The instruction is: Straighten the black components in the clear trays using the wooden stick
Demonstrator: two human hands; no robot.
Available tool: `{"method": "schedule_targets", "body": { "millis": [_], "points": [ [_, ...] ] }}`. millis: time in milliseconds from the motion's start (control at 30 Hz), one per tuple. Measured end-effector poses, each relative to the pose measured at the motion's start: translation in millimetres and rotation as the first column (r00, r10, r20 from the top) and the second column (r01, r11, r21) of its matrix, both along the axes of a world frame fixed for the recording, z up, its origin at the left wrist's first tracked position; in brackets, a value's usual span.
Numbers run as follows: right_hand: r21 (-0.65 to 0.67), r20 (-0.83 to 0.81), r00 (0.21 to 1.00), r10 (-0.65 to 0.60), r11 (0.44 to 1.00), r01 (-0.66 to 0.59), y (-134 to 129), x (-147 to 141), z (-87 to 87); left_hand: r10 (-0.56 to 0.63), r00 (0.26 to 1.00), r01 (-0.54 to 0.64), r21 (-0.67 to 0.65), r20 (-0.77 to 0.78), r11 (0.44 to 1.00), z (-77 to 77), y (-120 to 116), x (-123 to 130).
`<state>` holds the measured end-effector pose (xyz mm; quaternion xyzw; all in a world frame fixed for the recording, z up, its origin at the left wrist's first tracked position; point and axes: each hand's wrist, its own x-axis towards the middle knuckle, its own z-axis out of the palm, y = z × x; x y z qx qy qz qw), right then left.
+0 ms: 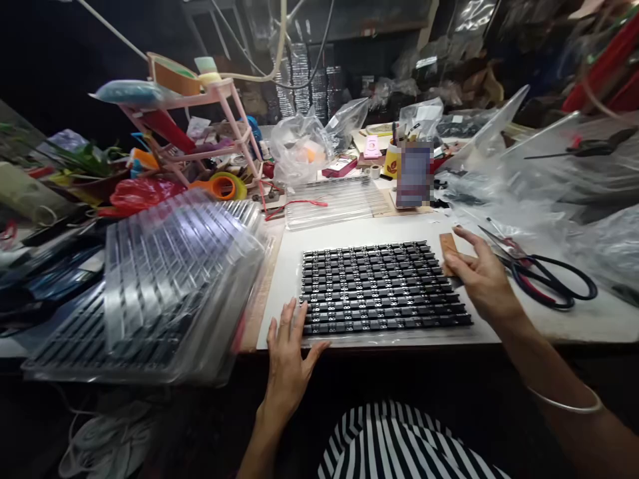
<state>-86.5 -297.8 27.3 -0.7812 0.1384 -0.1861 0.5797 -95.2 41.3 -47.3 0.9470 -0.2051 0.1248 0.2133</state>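
A clear tray of small black parts in rows [384, 286] lies on the white board [289, 266] in front of me. My left hand [289, 349] rests flat at the tray's near left corner, fingers spread, touching its edge. At the tray's right edge, my right hand [479, 273] has its fingers loosely apart. It lies over a small brown card [446, 245]; I cannot tell if it grips the card.
A tall stack of clear trays [164, 279] leans at the left. Scissors with black and red handles [544, 276] lie right of my hand. An empty clear tray [329, 203], plastic bags [524, 166], a pink rack [200, 120] and clutter fill the back.
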Motion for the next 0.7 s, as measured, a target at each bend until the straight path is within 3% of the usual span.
{"method": "schedule_targets", "body": {
  "millis": [100, 167, 433, 500, 700],
  "points": [
    [-0.235, -0.144, 0.977, -0.157, 0.964, 0.12, -56, -21, -20.8, -0.003, 0.999, 0.001, 0.057, 0.041, 0.998, 3.1, -8, 2],
    [-0.391, -0.196, 0.956, -0.219, 0.911, 0.129, -73, -30, -30.7, -0.021, 0.997, 0.012, 0.106, 0.08, 0.994, 6.4, -16, 2],
    [-0.656, -0.121, 0.936, -0.331, 0.734, 0.175, -67, -25, -46.1, -0.108, 0.99, 0.081, 0.272, 0.085, 0.959, 17.5, -54, 3],
    [-0.667, -0.113, 0.937, -0.331, 0.724, 0.176, -66, -25, -49.0, -0.107, 0.993, 0.084, 0.311, 0.055, 0.947, 18.8, -58, 2],
    [-0.616, -0.034, 0.96, -0.276, 0.762, 0.198, -69, -34, -53.2, -0.113, 0.994, 0.099, 0.383, 0.013, 0.918, 21.5, -63, 0]
  ]
}}
